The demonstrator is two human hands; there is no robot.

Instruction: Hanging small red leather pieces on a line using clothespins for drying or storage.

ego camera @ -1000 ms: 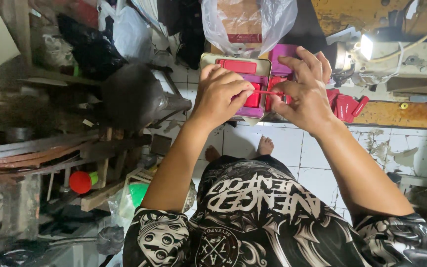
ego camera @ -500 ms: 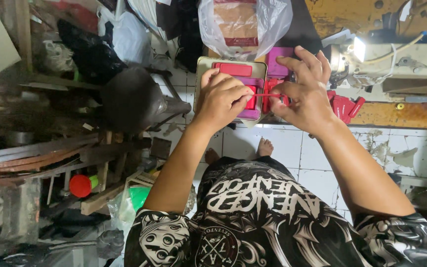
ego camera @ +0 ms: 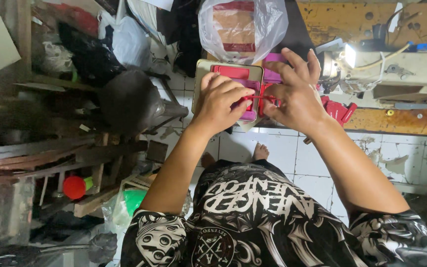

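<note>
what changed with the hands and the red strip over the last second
Little changed. The left hand and right hand stay together over the tan tray, pinching a thin red strip between them; the left fingers curled in slightly. The plastic bag and sewing machine stayed put.

Worn wooden bench (ego camera: 371,121) w/ sewing machine (ego camera: 396,69), red pieces (ego camera: 339,110), bagged box (ego camera: 240,27) on top.
</note>
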